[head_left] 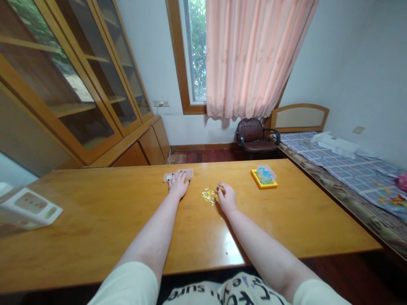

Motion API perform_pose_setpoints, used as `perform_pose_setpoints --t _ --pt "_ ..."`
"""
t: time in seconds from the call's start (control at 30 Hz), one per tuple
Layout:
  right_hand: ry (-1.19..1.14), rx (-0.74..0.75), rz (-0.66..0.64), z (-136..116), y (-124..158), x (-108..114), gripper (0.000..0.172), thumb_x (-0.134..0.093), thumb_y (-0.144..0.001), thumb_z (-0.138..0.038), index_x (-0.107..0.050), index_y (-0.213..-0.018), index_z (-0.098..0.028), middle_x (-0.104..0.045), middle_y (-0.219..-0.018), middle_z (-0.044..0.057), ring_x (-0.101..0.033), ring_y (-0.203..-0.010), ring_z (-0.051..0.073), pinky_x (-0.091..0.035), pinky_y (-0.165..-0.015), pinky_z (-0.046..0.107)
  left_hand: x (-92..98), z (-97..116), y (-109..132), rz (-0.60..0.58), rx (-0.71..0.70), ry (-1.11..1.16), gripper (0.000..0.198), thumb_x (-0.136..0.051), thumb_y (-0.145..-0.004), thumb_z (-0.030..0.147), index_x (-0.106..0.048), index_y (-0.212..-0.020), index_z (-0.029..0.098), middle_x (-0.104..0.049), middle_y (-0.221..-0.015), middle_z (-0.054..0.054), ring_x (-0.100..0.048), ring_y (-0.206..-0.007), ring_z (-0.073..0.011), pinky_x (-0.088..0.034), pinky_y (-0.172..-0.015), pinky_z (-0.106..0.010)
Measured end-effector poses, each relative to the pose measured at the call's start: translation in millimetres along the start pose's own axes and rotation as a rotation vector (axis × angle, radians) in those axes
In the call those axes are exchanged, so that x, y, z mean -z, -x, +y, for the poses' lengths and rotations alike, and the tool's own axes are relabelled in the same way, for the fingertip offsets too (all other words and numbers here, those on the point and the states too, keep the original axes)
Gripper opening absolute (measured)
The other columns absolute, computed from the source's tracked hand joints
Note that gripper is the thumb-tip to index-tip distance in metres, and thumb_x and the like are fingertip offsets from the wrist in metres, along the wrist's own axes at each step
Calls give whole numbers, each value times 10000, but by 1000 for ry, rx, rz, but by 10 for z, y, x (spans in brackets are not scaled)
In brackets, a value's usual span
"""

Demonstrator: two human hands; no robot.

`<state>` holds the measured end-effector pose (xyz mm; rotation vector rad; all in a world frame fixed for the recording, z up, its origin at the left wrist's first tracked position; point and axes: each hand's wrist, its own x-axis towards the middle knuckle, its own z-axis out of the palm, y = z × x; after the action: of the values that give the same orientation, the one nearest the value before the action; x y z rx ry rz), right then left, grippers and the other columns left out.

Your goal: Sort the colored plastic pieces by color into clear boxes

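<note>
My left hand [178, 185] lies with fingers spread over a flat, clear plastic box [187, 173] near the table's far edge. The fingers hide part of the box. A loose scatter of small white and yellow pieces [208, 196] lies on the wooden table between my hands. My right hand [226, 197] rests at the right side of this scatter, its fingers curled toward the pieces. Whether a piece sits between those fingertips is too small to make out.
A yellow box [263, 179] with a clear, blue-patterned case on it stands on the table's right side. A white container [32, 206] is at the left. Beyond the table are an office chair [254, 134], a bed [343, 156] and a glass-fronted cabinet [95, 84].
</note>
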<state>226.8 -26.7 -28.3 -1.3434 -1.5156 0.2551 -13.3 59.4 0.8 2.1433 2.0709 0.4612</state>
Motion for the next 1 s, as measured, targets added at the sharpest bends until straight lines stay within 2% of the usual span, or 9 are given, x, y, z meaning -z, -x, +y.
perform_pose_setpoints --t 0.13,0.27,0.37,0.43,0.53,0.63,0.77,0.87,1.0 --pt "120 -11 145 98 -119 236 347 -466 -849 -325 -608 -1100 -133 -618 -1177 158 -540 -1121 254 -390 -989 449 41 57 124 85 14 26 641 -419 -867 434 -282 -1455 219 -199 -1543 -86 -120 -1414 -356 -83 -1120 -593" --pt "500 -124 324 336 -431 750 492 -510 -804 -329 -539 -1227 -79 -480 -1327 229 -400 -1245 346 -280 -1028 549 19 144 328 166 81 140 602 -462 -857 405 -366 -1409 186 -212 -1533 -131 -159 -1414 -318 -110 -1135 -556" --pt "765 -234 312 574 -664 1107 595 -530 -785 -325 -469 -1310 -52 -325 -1430 274 -295 -1301 400 -223 -1020 602 -59 245 461 170 103 329 535 -519 -829 366 -474 -1320 159 -305 -1486 -165 -266 -1377 -320 -215 -1121 -519" --pt "871 -288 257 724 -768 1272 632 -529 -791 -340 -434 -1347 -54 -288 -1446 284 -308 -1294 399 -198 -1029 599 -120 328 538 197 80 490 468 -541 -816 332 -527 -1255 170 -404 -1423 -152 -340 -1342 -298 -271 -1113 -476" --pt "942 -318 108 876 -850 1427 585 -504 -808 -330 -464 -1338 -87 -350 -1421 260 -397 -1231 371 -211 -1027 580 -187 441 646 231 21 709 368 -522 -828 299 -568 -1175 184 -534 -1292 -122 -444 -1265 -254 -309 -1103 -437" --pt "917 -298 111 881 -878 1493 510 -503 -809 -283 -533 -1285 -103 -433 -1376 228 -433 -1182 358 -271 -1005 549 -225 500 729 252 -57 825 330 -512 -835 282 -577 -1143 185 -554 -1263 -107 -466 -1237 -230 -308 -1103 -429" --pt "683 -122 159 598 -814 1317 446 -505 -823 -279 -576 -1243 -145 -443 -1387 182 -429 -1194 336 -327 -1001 530 -285 530 777 156 -76 1083 344 -539 -836 369 -579 -1128 190 -582 -1225 -107 -505 -1201 -228 -343 -1076 -434" --pt "290 78 52 238 -611 901 438 -503 -839 -318 -576 -1244 -168 -505 -1333 154 -472 -1204 281 -369 -1023 466 -321 565 797 -14 -49 1415 491 -586 -805 479 -536 -1200 191 -543 -1292 -137 -529 -1188 -241 -385 -1046 -430" --pt "-100 196 -177 -195 -203 271 440 -504 -865 -359 -552 -1274 -203 -526 -1327 124 -488 -1225 247 -404 -1023 429 -299 585 836 -206 -27 1671 726 -685 -709 551 -448 -1318 234 -430 -1417 -141 -492 -1241 -257 -388 -1053 -419"
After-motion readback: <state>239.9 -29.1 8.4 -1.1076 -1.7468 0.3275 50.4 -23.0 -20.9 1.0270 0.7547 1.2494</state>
